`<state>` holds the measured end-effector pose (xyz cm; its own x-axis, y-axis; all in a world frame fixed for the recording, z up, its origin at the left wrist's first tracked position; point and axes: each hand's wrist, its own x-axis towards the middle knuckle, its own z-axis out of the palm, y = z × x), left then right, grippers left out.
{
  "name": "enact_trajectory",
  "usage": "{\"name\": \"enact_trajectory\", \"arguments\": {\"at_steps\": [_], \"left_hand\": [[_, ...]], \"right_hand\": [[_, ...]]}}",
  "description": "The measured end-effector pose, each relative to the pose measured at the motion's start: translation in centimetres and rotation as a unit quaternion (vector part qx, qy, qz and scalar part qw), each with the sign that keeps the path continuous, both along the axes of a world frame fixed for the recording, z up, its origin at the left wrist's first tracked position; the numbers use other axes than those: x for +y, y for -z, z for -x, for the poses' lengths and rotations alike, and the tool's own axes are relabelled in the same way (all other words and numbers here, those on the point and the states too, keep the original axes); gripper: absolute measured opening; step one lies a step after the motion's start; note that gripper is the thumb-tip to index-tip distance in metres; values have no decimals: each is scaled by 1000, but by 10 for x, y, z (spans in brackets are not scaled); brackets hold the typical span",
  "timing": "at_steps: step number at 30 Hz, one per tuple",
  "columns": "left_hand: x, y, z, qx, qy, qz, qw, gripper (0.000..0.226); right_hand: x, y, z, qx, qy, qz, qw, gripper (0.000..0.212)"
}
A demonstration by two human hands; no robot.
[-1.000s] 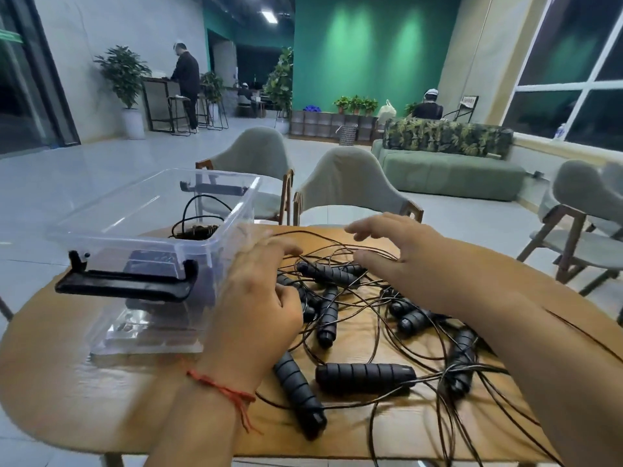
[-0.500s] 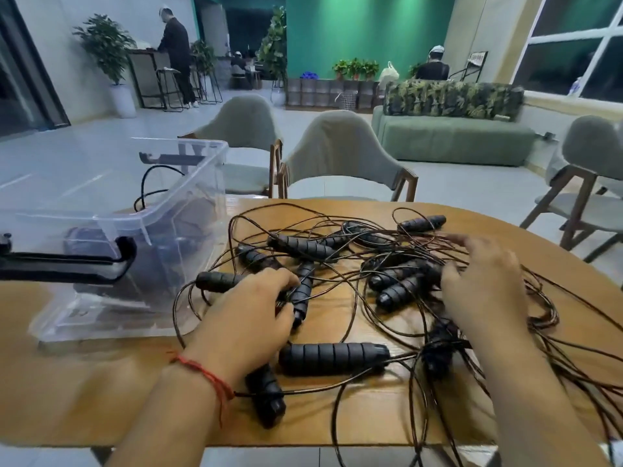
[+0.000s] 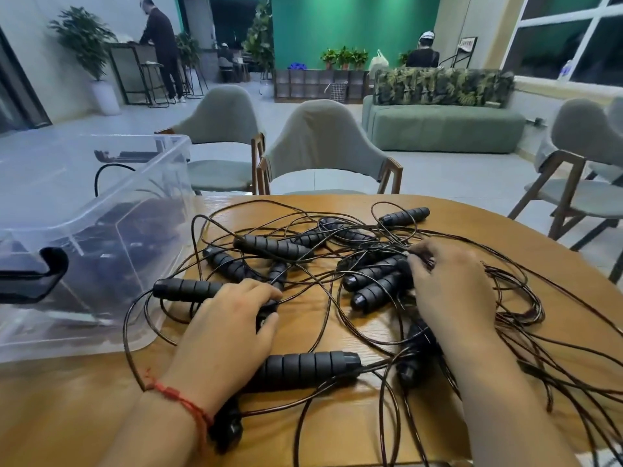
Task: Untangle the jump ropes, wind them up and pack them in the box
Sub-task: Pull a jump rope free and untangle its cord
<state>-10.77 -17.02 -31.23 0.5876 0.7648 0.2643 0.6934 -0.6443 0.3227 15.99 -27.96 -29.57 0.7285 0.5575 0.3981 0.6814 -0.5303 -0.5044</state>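
Several black jump ropes (image 3: 337, 264) lie tangled on the round wooden table (image 3: 84, 399), with ribbed foam handles and thin dark cords looping everywhere. My left hand (image 3: 229, 328) lies on the left of the pile, its fingers and thumb curled round the lower end of one handle (image 3: 278, 273). My right hand (image 3: 451, 291) is on the right cluster, its fingertips pinching the cord end of a handle (image 3: 374, 273). A large handle (image 3: 303, 365) lies between my wrists. The clear plastic box (image 3: 101, 217) stands open at the left with a dark wound rope (image 3: 111, 170) inside.
The box has a black latch (image 3: 33, 274) facing me. Cords trail off the table's near right edge (image 3: 573, 382). Two grey chairs (image 3: 323, 146) stand behind the table and another (image 3: 580, 176) at the right. People are far across the room.
Both hands came down from beside the box onto the pile. The left settled on a handle, and the right moved to the right-hand cluster and closed its fingertips there.
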Motion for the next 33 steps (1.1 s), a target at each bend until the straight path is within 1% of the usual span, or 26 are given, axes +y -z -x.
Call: {"name": "enact_trajectory", "arguments": {"at_steps": [2,4,5,6,7,9,11,13,14,16,18,20,21,22,23,25,26,27,28,30,32,33], "left_hand": [[-1,0,1,-8,-5,-4,1000,31],[-3,-2,3,-28,-7,-4,1000,30],[-4,-4,4,-47,-7,2,999,30],[-4,-6,6,-68,-6,9,998,30],[-6,-9,7,-87,-6,14,996,30],[-6,-11,10,-109,-12,14,994,30],[-5,-12,13,-117,-24,13,993,34],[-3,-11,18,-125,-38,9,991,40],[-2,-12,19,-133,-42,3,990,43],[0,-13,22,-150,-44,-3,988,45],[0,-16,24,-172,-41,-1,984,44],[-2,-19,24,-187,-33,2,982,43],[-3,-20,24,-187,-26,4,982,43],[-4,-21,24,-184,-19,3,983,43],[-6,-21,23,-177,-15,2,984,43],[-9,-21,22,-166,-10,1,986,44],[-10,-21,22,-164,-8,2,986,44],[-10,-20,22,-164,-7,4,986,44],[-11,-21,23,-166,-6,6,986,43],[-12,-23,24,-172,-7,8,985,39],[-14,-26,25,-178,-4,4,984,36],[-15,-28,25,-182,0,2,983,35]], "right_hand": [[-2,2,-6,6,-3,-38,999,12],[-5,-1,-9,63,-27,-118,991,10],[-6,-5,-8,100,-44,-166,980,10],[-7,-10,-7,122,-57,-198,971,11],[-8,-14,-5,125,-64,-204,969,12],[-7,-16,-4,106,-78,-153,980,18],[-6,-14,-3,93,-64,-48,993,29],[-4,-9,-1,81,-44,64,994,41],[-4,-8,2,76,-41,99,991,46],[-2,-10,8,39,-53,146,987,57],[1,-12,15,1,-82,194,978,75],[4,-15,22,-6,-88,239,967,94],[4,-16,25,-8,-78,247,966,99],[5,-16,27,-11,-66,237,969,98],[5,-17,28,-8,-54,211,976,89],[5,-19,28,-1,-44,127,991,56],[4,-21,29,10,-58,67,996,40],[3,-22,31,32,-89,-5,996,28],[2,-26,34,70,-130,-84,985,22],[-1,-36,46,151,-215,-215,941,19],[-3,-47,59,183,-277,-271,904,19],[-4,-50,65,183,-301,-271,896,19]]}}
